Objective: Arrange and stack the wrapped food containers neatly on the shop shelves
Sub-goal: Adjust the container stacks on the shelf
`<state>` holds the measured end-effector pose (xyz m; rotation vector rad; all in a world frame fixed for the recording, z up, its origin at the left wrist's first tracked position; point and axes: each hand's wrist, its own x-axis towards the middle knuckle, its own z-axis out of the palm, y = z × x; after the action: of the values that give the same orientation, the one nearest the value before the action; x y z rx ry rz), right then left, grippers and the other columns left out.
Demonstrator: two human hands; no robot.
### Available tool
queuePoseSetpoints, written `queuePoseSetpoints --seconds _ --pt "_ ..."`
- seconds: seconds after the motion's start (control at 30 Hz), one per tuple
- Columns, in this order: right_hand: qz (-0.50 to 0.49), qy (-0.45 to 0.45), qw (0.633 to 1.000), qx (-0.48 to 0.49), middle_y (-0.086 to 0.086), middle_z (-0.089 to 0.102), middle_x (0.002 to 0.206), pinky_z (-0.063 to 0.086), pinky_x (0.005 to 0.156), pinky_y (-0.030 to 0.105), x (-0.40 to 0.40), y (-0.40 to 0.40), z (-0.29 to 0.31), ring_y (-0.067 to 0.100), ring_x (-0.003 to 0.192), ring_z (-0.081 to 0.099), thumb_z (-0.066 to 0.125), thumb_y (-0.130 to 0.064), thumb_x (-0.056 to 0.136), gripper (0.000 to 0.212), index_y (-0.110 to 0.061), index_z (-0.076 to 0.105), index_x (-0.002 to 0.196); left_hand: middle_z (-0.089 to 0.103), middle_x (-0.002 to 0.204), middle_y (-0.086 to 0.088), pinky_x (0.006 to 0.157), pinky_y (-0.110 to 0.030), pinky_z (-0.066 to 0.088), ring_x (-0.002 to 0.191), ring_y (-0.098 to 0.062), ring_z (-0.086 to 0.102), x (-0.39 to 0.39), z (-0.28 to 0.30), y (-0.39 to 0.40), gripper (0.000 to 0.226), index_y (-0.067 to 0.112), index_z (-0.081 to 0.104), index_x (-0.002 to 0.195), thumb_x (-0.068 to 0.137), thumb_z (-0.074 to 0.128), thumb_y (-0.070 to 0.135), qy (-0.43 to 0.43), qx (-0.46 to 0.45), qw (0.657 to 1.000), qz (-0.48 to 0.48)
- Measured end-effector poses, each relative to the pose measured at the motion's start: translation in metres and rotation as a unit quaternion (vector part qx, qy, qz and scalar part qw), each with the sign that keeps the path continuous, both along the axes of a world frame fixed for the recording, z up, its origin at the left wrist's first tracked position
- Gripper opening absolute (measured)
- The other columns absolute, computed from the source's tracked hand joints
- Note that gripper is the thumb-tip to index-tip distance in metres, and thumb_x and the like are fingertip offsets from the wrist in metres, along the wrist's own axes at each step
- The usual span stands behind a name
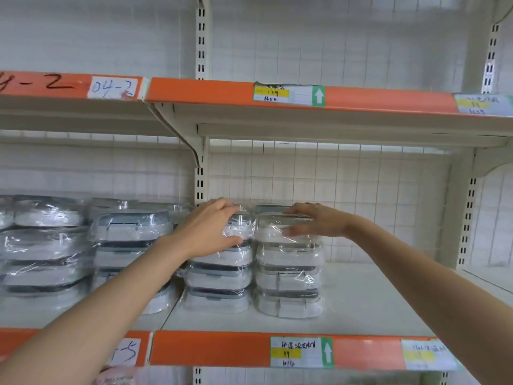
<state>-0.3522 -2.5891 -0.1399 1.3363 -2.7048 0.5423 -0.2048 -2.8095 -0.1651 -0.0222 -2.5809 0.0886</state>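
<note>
Two stacks of plastic-wrapped white food containers with grey lids stand side by side on the middle shelf. My left hand grips the top container of the left stack, fingers over its lid and thumb under its front. My right hand grips the top container of the right stack from the right, fingers on the lid, thumb at its side. Below them sit further containers of the left stack and the right stack.
More wrapped containers are stacked to the left and far left. The shelf above has an orange edge with price tags. A white wire-grid back panel and slotted uprights bound the bay.
</note>
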Motion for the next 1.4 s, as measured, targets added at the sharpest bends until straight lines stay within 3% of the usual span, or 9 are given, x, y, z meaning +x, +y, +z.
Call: queuePoseSetpoints --seconds 0.17,0.43,0.7,0.8,0.97,1.1,1.23,1.33,1.4 --pt "0.006 -0.031 0.999 -0.005 0.000 0.045 0.131 0.033 0.108 0.043 -0.001 0.002 -0.003 0.020 0.121 0.043 0.067 -0.054 0.078 0.065 -0.033 0.041 0.135 0.029 0.151 0.006 0.113 -0.033 0.025 0.138 -0.013 0.028 0.006 -0.006 -0.008 0.078 0.023 0.023 0.150 0.087 0.057 0.053 -0.007 -0.001 1.000 -0.015" --pt "-0.024 0.034 0.997 -0.063 -0.002 0.046 0.123 0.035 0.094 0.026 0.002 0.009 -0.004 0.017 0.111 0.046 0.073 -0.050 0.074 0.062 -0.035 0.049 0.129 0.029 0.152 0.002 0.114 -0.038 0.026 0.139 -0.017 0.027 0.002 -0.011 -0.010 0.077 0.019 0.021 0.150 0.089 0.057 0.050 -0.008 -0.025 1.000 0.001" --pt "-0.021 -0.038 0.997 -0.071 -0.003 0.039 0.131 0.033 0.098 0.028 0.001 0.011 -0.017 0.018 0.117 0.041 0.073 -0.050 0.074 0.068 -0.036 0.041 0.132 0.048 0.136 0.005 0.100 -0.037 0.042 0.122 -0.017 0.048 -0.003 -0.005 0.000 0.066 0.017 0.046 0.136 0.085 0.058 0.058 0.030 0.050 0.998 0.005" --pt "-0.022 -0.034 0.997 -0.064 -0.001 0.044 0.128 0.036 0.103 0.034 0.002 0.011 -0.015 0.019 0.117 0.044 0.076 -0.048 0.072 0.065 -0.034 0.044 0.127 0.047 0.136 0.002 0.098 -0.039 0.043 0.121 -0.021 0.048 -0.003 -0.006 0.007 0.067 0.015 0.045 0.133 0.085 0.054 0.060 0.025 0.025 0.999 0.029" --pt "-0.044 0.024 0.993 -0.107 0.004 0.049 0.112 0.041 0.089 0.032 0.008 0.016 -0.007 0.021 0.104 0.047 0.081 -0.049 0.065 0.059 -0.032 0.046 0.109 0.042 0.135 -0.007 0.101 -0.037 0.039 0.121 -0.023 0.046 -0.005 -0.004 0.017 0.076 0.011 0.036 0.138 0.086 0.048 0.066 0.001 -0.040 0.997 0.070" --pt "-0.085 0.010 0.985 -0.151 0.006 0.050 0.116 0.042 0.078 0.029 0.007 0.048 -0.008 0.022 0.101 0.052 0.080 -0.053 0.065 0.074 -0.020 0.044 0.120 0.038 0.140 -0.006 0.110 -0.035 0.029 0.128 -0.022 0.037 -0.012 -0.002 0.045 0.073 0.012 0.035 0.142 0.088 0.051 0.059 0.039 -0.051 0.998 -0.010" --pt "-0.191 -0.025 0.961 -0.199 0.006 0.047 0.118 0.039 0.068 0.025 0.006 0.089 -0.020 0.020 0.099 0.050 0.067 -0.070 0.048 0.100 -0.007 0.047 0.123 0.034 0.147 -0.004 0.110 -0.037 0.031 0.134 -0.021 0.035 -0.029 -0.001 0.085 0.074 0.013 0.030 0.146 0.089 0.056 0.053 -0.046 -0.046 0.995 -0.071" --pt "-0.252 -0.036 0.958 -0.133 0.010 0.044 0.110 0.040 0.076 0.028 -0.001 0.114 -0.050 0.025 0.107 0.045 0.070 -0.072 0.052 0.082 -0.010 0.057 0.104 0.022 0.155 -0.006 0.114 -0.040 0.028 0.141 -0.023 0.026 -0.046 0.003 0.100 0.089 0.013 0.018 0.151 0.085 0.058 0.058 -0.150 -0.011 0.986 -0.075" --pt "-0.281 -0.048 0.954 -0.099 0.008 0.037 0.113 0.041 0.090 0.031 -0.009 0.124 -0.078 0.026 0.116 0.039 0.073 -0.064 0.065 0.079 -0.010 0.054 0.119 0.005 0.160 -0.005 0.118 -0.039 0.015 0.147 -0.022 0.009 -0.060 0.005 0.102 0.101 0.011 0.005 0.153 0.083 0.056 0.063 -0.214 0.008 0.975 -0.052"
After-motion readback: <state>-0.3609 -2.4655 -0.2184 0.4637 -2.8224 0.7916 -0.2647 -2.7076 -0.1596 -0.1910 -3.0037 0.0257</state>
